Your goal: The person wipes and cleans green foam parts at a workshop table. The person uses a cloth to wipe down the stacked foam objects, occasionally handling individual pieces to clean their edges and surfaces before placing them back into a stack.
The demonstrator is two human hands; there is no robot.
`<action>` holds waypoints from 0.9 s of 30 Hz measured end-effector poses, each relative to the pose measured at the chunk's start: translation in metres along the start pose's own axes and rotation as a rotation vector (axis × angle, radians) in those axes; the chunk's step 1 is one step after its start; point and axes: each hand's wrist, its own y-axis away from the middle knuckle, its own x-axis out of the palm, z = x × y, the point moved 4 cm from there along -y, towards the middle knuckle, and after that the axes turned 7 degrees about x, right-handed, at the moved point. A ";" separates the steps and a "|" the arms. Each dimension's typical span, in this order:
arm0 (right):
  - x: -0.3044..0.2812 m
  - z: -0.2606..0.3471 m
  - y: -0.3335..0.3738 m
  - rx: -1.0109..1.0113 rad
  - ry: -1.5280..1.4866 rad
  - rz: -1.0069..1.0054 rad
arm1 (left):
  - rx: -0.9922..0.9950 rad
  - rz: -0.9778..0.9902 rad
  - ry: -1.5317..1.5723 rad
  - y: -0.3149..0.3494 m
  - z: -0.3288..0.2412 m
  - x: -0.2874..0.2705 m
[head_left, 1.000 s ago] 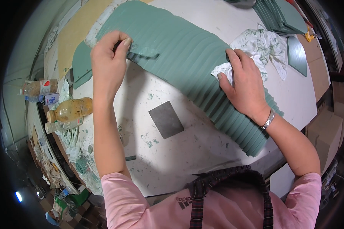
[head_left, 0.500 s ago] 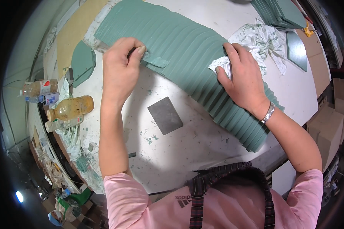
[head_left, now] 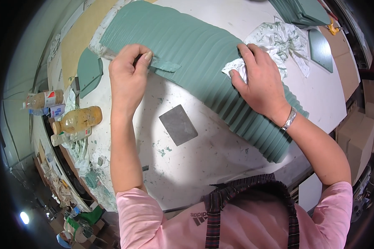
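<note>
A long row of overlapping teal-green panels (head_left: 183,41) with curved edges lies slantwise across the white table (head_left: 220,153). At its near left edge, my left hand (head_left: 129,74) is closed in a pinch on a thin flat blade smeared with green (head_left: 164,65); its grip end is hidden by my fingers. The blade rests along the panels' edge. Over the middle right of the row is my right hand (head_left: 259,79), fingers bent over a crumpled white rag (head_left: 235,68) pressed on the panels. Part of that rag is hidden under my palm.
A dark grey rectangular block (head_left: 178,125) lies before me among green crumbs. Bottles, one with amber liquid (head_left: 81,119), lie at the left near a loose green panel (head_left: 89,72). Crumpled stained cloth (head_left: 278,41), another panel (head_left: 320,50) and stacked panels (head_left: 299,12) are far right.
Both hands have shifted slightly left, the blade and the rag moving with them. My grip on each looks the same.
</note>
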 end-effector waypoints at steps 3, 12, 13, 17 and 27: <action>0.000 0.000 0.000 0.005 -0.004 0.002 | -0.019 -0.027 0.003 -0.002 0.004 0.000; 0.001 0.000 0.001 0.013 -0.013 0.005 | -0.068 -0.014 0.007 -0.003 -0.001 0.001; 0.001 0.000 0.001 0.015 -0.019 0.011 | -0.060 0.000 0.029 -0.001 -0.002 0.001; 0.002 -0.002 0.002 0.005 -0.027 -0.013 | -0.020 0.035 0.063 0.010 -0.007 0.002; 0.001 0.000 0.001 -0.007 -0.025 -0.041 | -0.001 0.023 -0.001 0.009 -0.009 0.000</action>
